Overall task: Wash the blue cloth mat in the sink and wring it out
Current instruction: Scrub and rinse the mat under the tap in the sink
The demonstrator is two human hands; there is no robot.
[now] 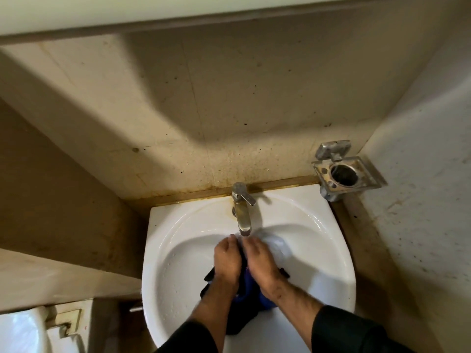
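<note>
The blue cloth mat hangs bunched in the white sink, dark at its edges and mostly hidden under my hands. My left hand and my right hand grip the mat side by side, fingers curled over its top just below the tap spout. Water runs from the spout onto the cloth and pools to the right of my right hand.
A metal tap lever sits at the sink's back edge. A metal cup holder is fixed to the wall at the right. Stained walls close in on the back and both sides. A white toilet tank is at lower left.
</note>
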